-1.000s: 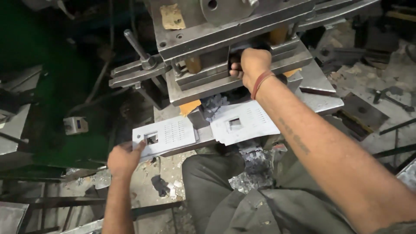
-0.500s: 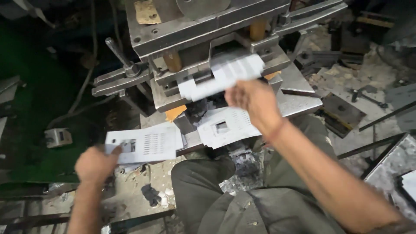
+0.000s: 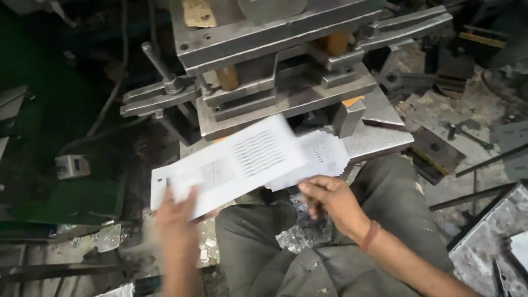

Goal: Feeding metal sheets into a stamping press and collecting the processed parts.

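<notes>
Left hand (image 3: 177, 212): raised from the lower edge of the view, forearm bare and near upright, fingers pointing up and away, blurred; grip closed on a white sheet at its near end. Right hand (image 3: 330, 201): reaching in from the lower right, forearm bare, a reddish band at the wrist; palm turned down, fingers curled and pointing left, fingertips at the edge of a second white sheet. Both hands apart, knees between them.
</notes>
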